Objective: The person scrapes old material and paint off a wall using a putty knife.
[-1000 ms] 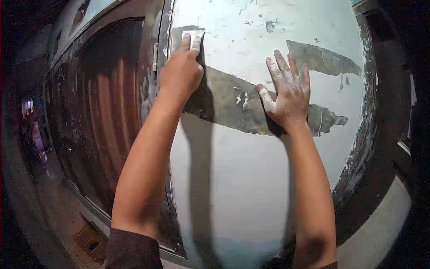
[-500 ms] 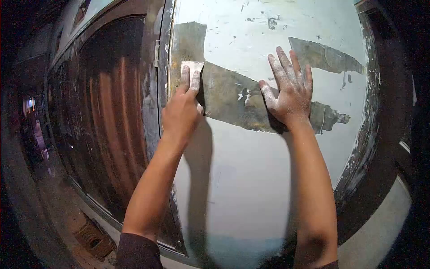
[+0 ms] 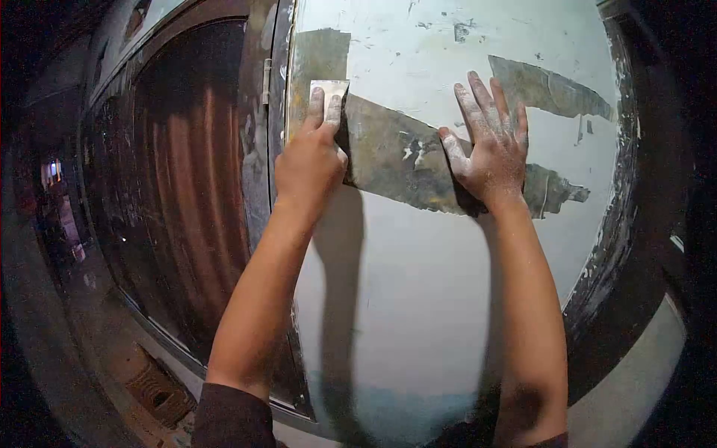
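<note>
My left hand (image 3: 312, 160) grips a pale, flat scraper (image 3: 340, 87), two fingers pressed along its face, with the top edge against the wall panel (image 3: 418, 291). Around the scraper is a grey-brown bare patch (image 3: 385, 142) that runs down to the right across the white surface. My right hand (image 3: 493, 153), dusted with white powder, lies on the panel with its fingers spread, over the right part of that patch. A second bare patch (image 3: 549, 86) shows above and to the right of it.
Left of the panel stands a dark wooden frame with a hinge (image 3: 267, 81) and a brown curtain (image 3: 202, 187). A worn dark post (image 3: 624, 172) borders the panel on the right. Something brown with slots (image 3: 160, 396) sits low at the left.
The scraper and my left hand have moved up the wall a little. My right hand stays spread on the panel. The whole view has shifted slightly.
</note>
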Available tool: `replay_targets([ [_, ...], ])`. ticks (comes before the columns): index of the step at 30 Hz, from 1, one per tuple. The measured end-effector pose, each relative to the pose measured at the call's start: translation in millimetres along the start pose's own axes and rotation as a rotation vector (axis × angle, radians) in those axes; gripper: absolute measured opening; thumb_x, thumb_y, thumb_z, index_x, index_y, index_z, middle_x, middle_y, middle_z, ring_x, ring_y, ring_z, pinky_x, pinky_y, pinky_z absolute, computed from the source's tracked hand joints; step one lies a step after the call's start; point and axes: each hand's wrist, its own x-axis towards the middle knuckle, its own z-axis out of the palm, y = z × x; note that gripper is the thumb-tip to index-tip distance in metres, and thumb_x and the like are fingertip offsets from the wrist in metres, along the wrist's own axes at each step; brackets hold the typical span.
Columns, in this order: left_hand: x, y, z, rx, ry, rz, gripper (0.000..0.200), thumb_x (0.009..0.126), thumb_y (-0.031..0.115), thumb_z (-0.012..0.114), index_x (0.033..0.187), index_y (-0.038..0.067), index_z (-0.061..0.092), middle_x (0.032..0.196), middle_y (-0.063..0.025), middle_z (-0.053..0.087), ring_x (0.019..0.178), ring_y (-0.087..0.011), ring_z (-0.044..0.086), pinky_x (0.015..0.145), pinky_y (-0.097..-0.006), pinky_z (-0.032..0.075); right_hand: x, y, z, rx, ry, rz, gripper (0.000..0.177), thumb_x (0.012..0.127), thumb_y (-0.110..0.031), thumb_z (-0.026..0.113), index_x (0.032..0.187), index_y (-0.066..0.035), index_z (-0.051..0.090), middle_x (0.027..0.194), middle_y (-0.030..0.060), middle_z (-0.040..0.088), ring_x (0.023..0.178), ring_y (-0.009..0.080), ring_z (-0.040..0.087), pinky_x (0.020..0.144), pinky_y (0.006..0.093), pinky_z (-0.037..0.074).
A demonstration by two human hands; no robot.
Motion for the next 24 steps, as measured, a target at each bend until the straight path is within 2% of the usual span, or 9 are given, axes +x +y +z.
replay_targets([
  [4,8.6,7.4,-0.8,0.050,-0.004,-0.028,0.053,0.079,0.003,0.054,0.130,0.006,0.069,0.162,-0.0063,0.044,0.115,-0.0388,0.067,0.098,-0.0474,0.055,-0.7,-0.4,1.0,0.002,-0.011,0.014,0.063,0.096,-0.050,0.063,0.153,-0.025,0.051,0.167,-0.0025,0.037,0.157,0.0224,0.026,0.128,0.0568,0.012],
  [5,11.5,7.9,-2.6,0.035,0.000,-0.016,0.049,0.078,0.003,0.055,0.125,0.003,0.071,0.162,-0.0077,0.044,0.115,-0.0392,0.067,0.098,-0.0476,0.055,0.1,0.0,1.1,-0.005,-0.006,0.009,0.064,0.096,-0.050,0.064,0.153,-0.025,0.050,0.167,-0.0020,0.037,0.157,0.0227,0.026,0.128,0.0570,0.012],
  [8,9.0,2.4,-0.7,0.028,0.020,0.010,0.045,0.078,0.003,0.056,0.120,0.000,0.072,0.162,-0.0089,0.043,0.114,-0.0395,0.067,0.098,-0.0479,0.055,-0.2,0.7,1.7,-0.001,0.011,-0.006,0.065,0.095,-0.050,0.064,0.153,-0.024,0.050,0.167,-0.0015,0.036,0.157,0.0229,0.025,0.128,0.0574,0.012],
  [13,19.1,5.9,-3.7,0.125,-0.061,-0.021,0.047,0.082,0.005,0.055,0.126,0.004,0.070,0.162,-0.0102,0.043,0.113,-0.0408,0.067,0.098,-0.0484,0.054,-1.5,0.1,2.6,0.002,-0.005,0.004,0.065,0.097,-0.051,0.062,0.154,-0.025,0.049,0.168,-0.0024,0.036,0.158,0.0227,0.024,0.128,0.0570,0.011],
  [16,16.8,3.0,-5.2,0.078,-0.020,0.030,0.045,0.082,0.005,0.055,0.124,0.002,0.070,0.161,-0.0122,0.044,0.113,-0.0413,0.067,0.098,-0.0487,0.054,-1.9,0.4,2.6,-0.016,-0.012,0.006,0.064,0.097,-0.053,0.060,0.155,-0.026,0.049,0.168,-0.0028,0.036,0.158,0.0225,0.024,0.128,0.0566,0.011],
  [18,19.1,3.7,-5.0,0.081,-0.086,-0.017,0.044,0.082,0.006,0.054,0.123,0.001,0.070,0.160,-0.0133,0.044,0.112,-0.0418,0.067,0.098,-0.0495,0.054,0.0,0.5,0.8,-0.020,-0.005,0.001,0.064,0.097,-0.053,0.059,0.154,-0.025,0.049,0.168,-0.0025,0.035,0.158,0.0222,0.024,0.128,0.0570,0.012],
  [20,25.6,2.5,0.8,0.046,0.018,0.028,0.044,0.083,0.006,0.054,0.124,0.002,0.070,0.160,-0.0121,0.045,0.113,-0.0413,0.067,0.099,-0.0493,0.054,-0.5,-0.2,0.5,0.007,-0.015,0.016,0.064,0.097,-0.052,0.060,0.154,-0.025,0.049,0.168,-0.0020,0.036,0.158,0.0223,0.024,0.128,0.0572,0.012],
  [22,25.2,7.8,-4.3,0.075,-0.044,-0.015,0.045,0.084,0.004,0.051,0.124,0.002,0.070,0.159,-0.0116,0.046,0.114,-0.0410,0.067,0.100,-0.0490,0.053,-0.5,0.4,1.0,0.005,-0.011,0.014,0.063,0.098,-0.053,0.059,0.154,-0.025,0.050,0.168,-0.0020,0.036,0.158,0.0223,0.024,0.128,0.0572,0.012],
  [24,22.4,4.4,-1.9,0.046,0.041,0.036,0.045,0.083,0.004,0.051,0.124,0.000,0.070,0.159,-0.0125,0.046,0.114,-0.0406,0.067,0.100,-0.0481,0.053,-0.1,0.0,0.4,-0.011,-0.010,0.009,0.063,0.098,-0.053,0.059,0.153,-0.025,0.050,0.168,-0.0022,0.036,0.158,0.0220,0.024,0.128,0.0572,0.012],
])
